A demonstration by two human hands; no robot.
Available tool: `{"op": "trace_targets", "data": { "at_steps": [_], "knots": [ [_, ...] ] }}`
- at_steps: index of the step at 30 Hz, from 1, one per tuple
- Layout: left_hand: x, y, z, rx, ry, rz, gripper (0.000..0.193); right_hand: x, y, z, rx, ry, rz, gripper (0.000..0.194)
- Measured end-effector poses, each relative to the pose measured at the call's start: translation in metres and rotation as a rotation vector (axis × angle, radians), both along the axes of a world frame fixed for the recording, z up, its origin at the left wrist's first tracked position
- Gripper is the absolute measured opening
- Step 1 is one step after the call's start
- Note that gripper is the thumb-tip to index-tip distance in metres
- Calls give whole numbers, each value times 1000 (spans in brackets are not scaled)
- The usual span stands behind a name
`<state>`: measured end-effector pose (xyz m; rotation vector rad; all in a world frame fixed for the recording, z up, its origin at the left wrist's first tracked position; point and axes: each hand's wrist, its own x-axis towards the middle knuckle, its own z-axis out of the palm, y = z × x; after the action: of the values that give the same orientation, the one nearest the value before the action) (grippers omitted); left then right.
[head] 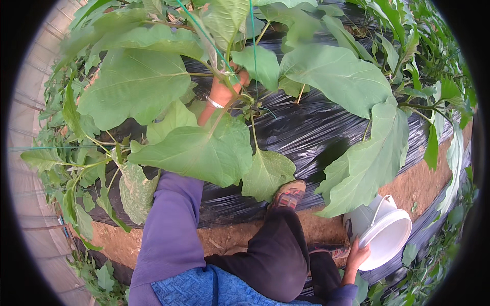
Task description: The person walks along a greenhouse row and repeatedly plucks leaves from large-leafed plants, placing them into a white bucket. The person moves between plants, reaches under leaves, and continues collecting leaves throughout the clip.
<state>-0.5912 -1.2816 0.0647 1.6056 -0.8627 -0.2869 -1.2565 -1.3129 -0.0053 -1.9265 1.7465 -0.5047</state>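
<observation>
My left hand (222, 91), with a pale band at the wrist, reaches in among the stems of a broad-leaved plant, which looks like an eggplant (187, 147). A stem crosses in front of the hand and leaves cover part of the forearm. The fingertips are partly hidden, so I cannot tell what they hold. Down at the right, my right hand (359, 254) grips the rim of a white plastic bucket (363, 220). The bucket is tilted, its mouth turned to the right and its wire handle lying against the rim.
Green twine (253, 42) runs down to the plant. Black plastic mulch film (294, 126) covers the bed. Bare soil (229, 237) forms a path, where a patterned shoe (290, 193) stands at the bed's edge. Large leaves (367, 160) overhang the bucket. A translucent greenhouse wall (34, 126) rises at the left.
</observation>
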Motion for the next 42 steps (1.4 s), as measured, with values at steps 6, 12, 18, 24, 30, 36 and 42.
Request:
{"op": "trace_targets", "data": {
  "at_steps": [6,12,18,24,30,36,42],
  "knots": [
    [13,8,7,-96,-105,26,73,2,0,3,33,43,-29,26],
    [13,30,-4,-281,-5,108,65,2,2,3,15,53,-17,25],
    [9,34,-2,-18,-3,194,26,3,2,2,53,-7,-52,23],
    [5,11,7,-1,290,187,22,5,1,4,30,17,-39,22],
    [11,-18,22,166,152,-141,70,5,1,5,13,11,-22,22],
    [8,17,2,111,68,47,40,2,3,1,16,-18,-27,23],
    [16,44,-11,-20,198,101,22,1,1,3,30,42,-23,23]
  ]
}}
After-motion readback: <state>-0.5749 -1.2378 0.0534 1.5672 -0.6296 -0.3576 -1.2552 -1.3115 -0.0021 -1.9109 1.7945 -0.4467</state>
